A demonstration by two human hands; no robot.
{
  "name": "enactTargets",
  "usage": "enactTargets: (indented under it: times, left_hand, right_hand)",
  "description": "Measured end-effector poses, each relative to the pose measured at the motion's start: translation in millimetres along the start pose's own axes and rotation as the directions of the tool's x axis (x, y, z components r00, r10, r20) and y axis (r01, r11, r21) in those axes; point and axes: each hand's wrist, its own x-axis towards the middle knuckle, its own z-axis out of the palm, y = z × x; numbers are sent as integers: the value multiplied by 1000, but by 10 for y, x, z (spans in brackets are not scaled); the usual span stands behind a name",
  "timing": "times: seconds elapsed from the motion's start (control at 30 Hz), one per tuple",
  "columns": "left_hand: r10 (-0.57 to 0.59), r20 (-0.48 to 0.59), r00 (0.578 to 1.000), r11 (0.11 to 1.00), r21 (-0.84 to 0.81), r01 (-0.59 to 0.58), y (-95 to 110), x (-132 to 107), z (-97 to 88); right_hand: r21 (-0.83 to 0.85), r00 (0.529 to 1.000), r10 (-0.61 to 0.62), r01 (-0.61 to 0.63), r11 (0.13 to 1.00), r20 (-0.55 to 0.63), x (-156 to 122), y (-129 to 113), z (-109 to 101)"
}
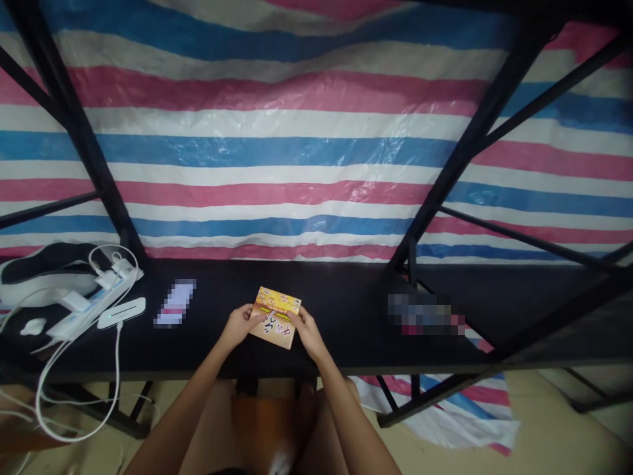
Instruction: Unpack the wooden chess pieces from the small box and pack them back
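Note:
A small yellow-and-tan Chinese chess box (277, 318) is held above the black desk, its printed face toward me and its lettering upside down. My left hand (239, 326) grips the box's left edge, thumb on top and fingers mostly underneath. On the opposite edge, my right hand (307, 332) holds it the same way. The box is slightly turned and looks closed. Its underside and the fingertips below it are hidden.
At left on the black desk (346, 290) are a white power strip (93, 305) with plugs, a white rectangular device (121, 313) and looping cables. A pixelated flat item lies nearby, another at right. Black metal posts and a striped tarp (277, 152) stand behind.

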Motion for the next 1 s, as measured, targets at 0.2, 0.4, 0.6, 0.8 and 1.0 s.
enactTargets:
  times: [0.2, 0.4, 0.6, 0.8, 1.0]
  left_hand:
    - [69, -45, 997, 997, 26, -68, -61, -106, -5]
    - [-38, -84, 996, 980, -200, 21, 31, -110, -16]
    - [-135, -105, 985, 725, -688, 26, 173, -376, 352]
    - [-213, -235, 948, 690, -724, -24, 148, -583, 586]
    - [-134, -307, 942, 812, -579, -73, 445, -43, 81]
  right_hand:
    - [-16, 1000, 11, -11, 1000, -9, 18, -7, 18]
    - [69, 1000, 0, 0, 998, -7, 30, 17, -13]
    - [224, 981, 72, -30, 974, -179, 100, 116, -73]
    - [184, 995, 66, -52, 981, -70, 50, 74, -68]
    - [128, 996, 69, -77, 989, 64, 8, 16, -71]
